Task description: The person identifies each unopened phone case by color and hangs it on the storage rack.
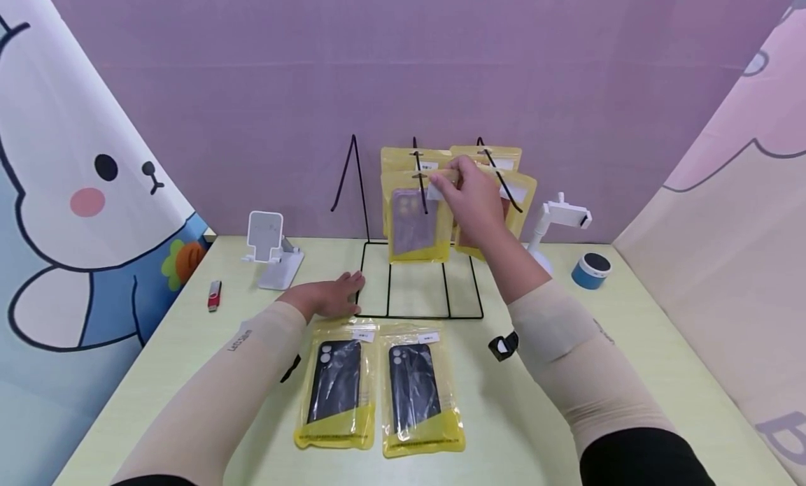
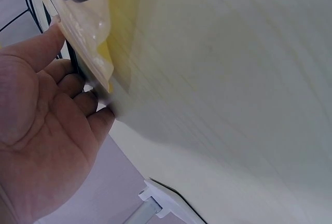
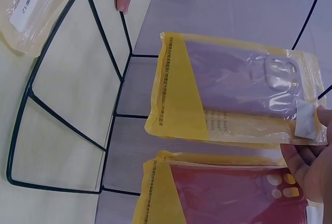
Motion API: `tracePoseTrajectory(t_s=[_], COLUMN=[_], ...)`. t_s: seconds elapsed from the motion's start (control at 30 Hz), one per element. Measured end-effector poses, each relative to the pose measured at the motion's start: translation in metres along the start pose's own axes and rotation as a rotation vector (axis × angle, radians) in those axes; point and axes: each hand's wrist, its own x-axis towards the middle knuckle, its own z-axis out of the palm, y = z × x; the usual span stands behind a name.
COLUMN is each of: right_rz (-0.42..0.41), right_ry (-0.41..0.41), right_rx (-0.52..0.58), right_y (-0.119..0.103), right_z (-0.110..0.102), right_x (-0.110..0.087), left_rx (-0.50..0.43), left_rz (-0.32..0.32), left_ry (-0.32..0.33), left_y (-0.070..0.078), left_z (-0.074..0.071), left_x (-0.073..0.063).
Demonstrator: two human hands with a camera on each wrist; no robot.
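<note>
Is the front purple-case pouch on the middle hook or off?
On: the middle hook passes through the pouch near its top, tip showing in front; the right hand pinches its edge.

In my head view, the centre wire rack (image 1: 420,317) is black, its pouches (image 1: 418,256) yellow and clear, the centre phone case (image 1: 412,224) lilac, and the two lower phone cases (image 1: 336,384) black. At lower right of my right-wrist view, another phone case (image 3: 233,193) is red. My sleeves (image 1: 208,402) are beige with dark lettering.
</note>
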Motion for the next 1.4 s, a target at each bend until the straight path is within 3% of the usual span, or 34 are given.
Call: tracePoseTrajectory(t_s=[0.37, 0.63, 0.8, 1.0, 1.2, 1.4], right_rz=[-0.044, -0.007, 0.041, 0.031, -0.046, 0.008], right_ry=[0.026, -0.057, -0.134, -0.294, -0.551, -0.736], right_rx=[0.017, 0.111, 0.039, -0.11, -0.199, -0.334], right_y=[0.01, 0.03, 0.047, 0.078, 0.119, 0.145], right_z=[-0.003, -0.012, -0.019, -0.018, -0.008, 0.004], right_x=[-0.009, -0.038, -0.062, -0.089, -0.113, -0.123], left_rx=[0.005, 0.006, 0.0, -0.016, -0.015, -0.013], left_rz=[0.005, -0.015, -0.021, -0.022, -0.022, -0.006], left_ry=[0.005, 0.008, 0.007, 0.009, 0.002, 0.003], left_y=[0.002, 0.002, 0.002, 0.001, 0.0, 0.0], left_z=[-0.001, 0.0, 0.001, 0.001, 0.0, 0.001], left_x=[-0.002, -0.003, -0.004, -0.003, -0.002, -0.002])
